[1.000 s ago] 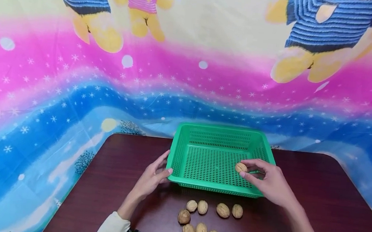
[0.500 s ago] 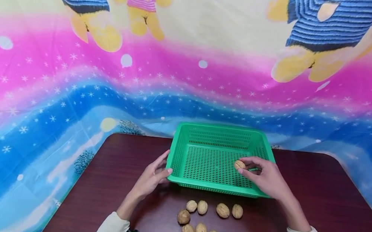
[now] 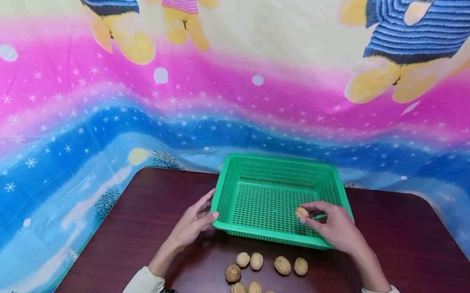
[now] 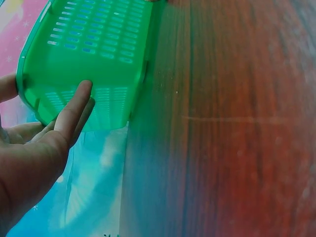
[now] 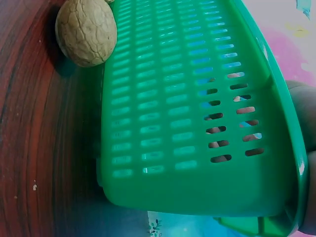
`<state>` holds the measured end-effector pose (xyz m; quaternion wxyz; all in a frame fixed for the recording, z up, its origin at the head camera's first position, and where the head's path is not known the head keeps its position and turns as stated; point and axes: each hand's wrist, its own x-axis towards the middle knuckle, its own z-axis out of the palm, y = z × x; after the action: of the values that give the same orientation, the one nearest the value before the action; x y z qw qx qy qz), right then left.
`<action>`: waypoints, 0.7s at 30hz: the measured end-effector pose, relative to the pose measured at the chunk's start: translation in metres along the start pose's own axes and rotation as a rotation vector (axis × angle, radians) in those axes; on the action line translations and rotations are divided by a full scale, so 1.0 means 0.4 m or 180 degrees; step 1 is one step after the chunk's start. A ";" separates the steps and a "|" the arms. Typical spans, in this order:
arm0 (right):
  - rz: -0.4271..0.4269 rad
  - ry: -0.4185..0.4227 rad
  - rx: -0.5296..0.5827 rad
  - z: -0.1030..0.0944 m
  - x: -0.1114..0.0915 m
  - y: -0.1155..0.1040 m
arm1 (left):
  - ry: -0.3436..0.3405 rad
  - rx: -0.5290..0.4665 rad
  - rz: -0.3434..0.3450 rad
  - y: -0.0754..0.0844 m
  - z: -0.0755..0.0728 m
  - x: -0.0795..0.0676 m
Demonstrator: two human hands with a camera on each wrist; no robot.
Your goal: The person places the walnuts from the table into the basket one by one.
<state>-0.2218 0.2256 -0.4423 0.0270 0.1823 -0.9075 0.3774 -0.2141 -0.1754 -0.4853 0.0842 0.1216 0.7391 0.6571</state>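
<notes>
My right hand point(image 3: 335, 224) pinches a walnut point(image 3: 302, 213) between thumb and fingertips, over the right part of a green plastic basket point(image 3: 277, 237). In the right wrist view, part of this hand point(image 5: 302, 111) shows beyond the basket rim; the held walnut is hidden there. At the basket's left front corner, my left hand point(image 3: 189, 222) holds the side, thumb on the rim. In the left wrist view its fingers point(image 4: 74, 111) lie nearly straight against the outer wall. Inside, the slotted bottom point(image 3: 269, 209) shows no other walnuts.
Several walnuts point(image 3: 255, 291) lie loose on the dark wood table point(image 3: 404, 243) in front of the basket. One walnut point(image 5: 86, 32) sits close by the basket wall in the right wrist view. A printed cloth point(image 3: 240, 90) hangs behind the table.
My right hand has shifted slightly left, then a little lower into the basket, still pinching the walnut. The left hand, basket and walnuts on the table stay in place.
</notes>
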 end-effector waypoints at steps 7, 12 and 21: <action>-0.0017 -0.0044 -0.0077 0.001 -0.003 -0.001 | -0.0037 0.0032 0.0023 -0.008 -0.002 0.004; -0.0062 -0.0014 -0.0105 -0.001 -0.007 0.002 | -0.0030 0.0053 0.0019 -0.009 -0.001 0.005; -0.0115 0.0182 -0.0053 -0.003 -0.013 -0.002 | 0.0026 0.0058 -0.0001 -0.007 0.000 0.004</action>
<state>-0.2168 0.2277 -0.4418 0.0612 0.1875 -0.9061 0.3743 -0.2157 -0.1753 -0.4879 0.0802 0.1195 0.7454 0.6509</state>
